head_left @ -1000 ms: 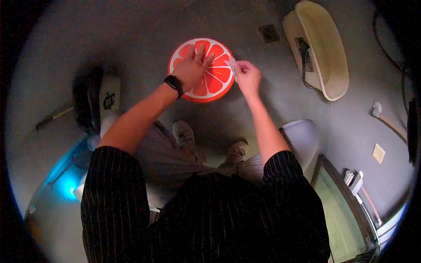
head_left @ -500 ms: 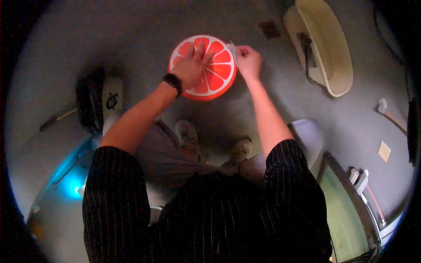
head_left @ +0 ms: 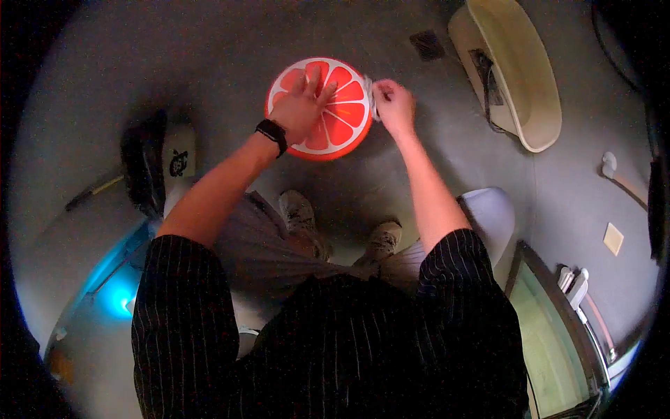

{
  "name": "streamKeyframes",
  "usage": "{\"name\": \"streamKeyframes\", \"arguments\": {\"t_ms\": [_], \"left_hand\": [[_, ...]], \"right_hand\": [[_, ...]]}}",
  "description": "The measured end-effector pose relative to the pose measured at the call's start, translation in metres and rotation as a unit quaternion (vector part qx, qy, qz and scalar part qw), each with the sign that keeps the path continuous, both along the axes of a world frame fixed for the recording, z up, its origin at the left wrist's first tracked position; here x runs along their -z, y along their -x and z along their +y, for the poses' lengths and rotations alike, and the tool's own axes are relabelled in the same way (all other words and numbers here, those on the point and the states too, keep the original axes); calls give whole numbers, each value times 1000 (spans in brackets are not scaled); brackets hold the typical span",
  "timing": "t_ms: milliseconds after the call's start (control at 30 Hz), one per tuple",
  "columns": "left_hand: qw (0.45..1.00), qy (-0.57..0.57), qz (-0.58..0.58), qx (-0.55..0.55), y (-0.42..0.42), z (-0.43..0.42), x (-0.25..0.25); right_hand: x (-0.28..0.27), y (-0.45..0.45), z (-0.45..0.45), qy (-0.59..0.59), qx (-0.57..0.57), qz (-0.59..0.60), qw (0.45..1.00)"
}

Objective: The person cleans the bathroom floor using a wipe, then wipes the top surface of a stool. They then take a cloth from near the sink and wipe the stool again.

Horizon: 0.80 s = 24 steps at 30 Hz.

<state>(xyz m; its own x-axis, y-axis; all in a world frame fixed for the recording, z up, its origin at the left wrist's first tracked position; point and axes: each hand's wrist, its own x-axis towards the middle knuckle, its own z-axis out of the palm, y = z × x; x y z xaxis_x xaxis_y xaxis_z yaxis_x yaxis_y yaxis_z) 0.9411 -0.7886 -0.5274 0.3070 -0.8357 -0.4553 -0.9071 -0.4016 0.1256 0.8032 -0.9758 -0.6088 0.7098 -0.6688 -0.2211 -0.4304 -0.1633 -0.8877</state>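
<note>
A round red cushion-like object [head_left: 340, 133] printed as a citrus slice lies on the grey floor. My left hand [head_left: 300, 108], with a black watch at the wrist, rests on its upper face with the fingers spread. At the right edge of the round object, my right hand [head_left: 393, 105] pinches a crumpled whitish cloth [head_left: 372, 98], which touches the rim. The fingertips of my right hand are partly hidden.
A beige tub [head_left: 530, 91] with a dark cord stands at the upper right. Near it is a dark floor drain [head_left: 427, 45]. A black bag [head_left: 144, 164] lies at the left, and a glass-topped frame [head_left: 551, 335] stands at the lower right.
My right hand and the cloth have moved up along the rim, then slightly back down. My left hand has stayed spread on the round object.
</note>
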Motion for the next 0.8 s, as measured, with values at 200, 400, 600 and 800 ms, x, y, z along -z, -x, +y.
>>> {"name": "streamKeyframes", "arguments": {"t_ms": [200,400,600,800], "left_hand": [[1000,3,2,1,2,-3,-2],[999,44,17,-12,-5,9,30],[999,46,-7,-11,2,1,13],[999,17,-27,-36,13,4,16]], "right_hand": [[-17,6,7,61,-27,31,997],[5,4,1,39,1,-20,999],[-9,33,15,54,-26,-13,998],[5,32,23,6,25,-47,999]]}}
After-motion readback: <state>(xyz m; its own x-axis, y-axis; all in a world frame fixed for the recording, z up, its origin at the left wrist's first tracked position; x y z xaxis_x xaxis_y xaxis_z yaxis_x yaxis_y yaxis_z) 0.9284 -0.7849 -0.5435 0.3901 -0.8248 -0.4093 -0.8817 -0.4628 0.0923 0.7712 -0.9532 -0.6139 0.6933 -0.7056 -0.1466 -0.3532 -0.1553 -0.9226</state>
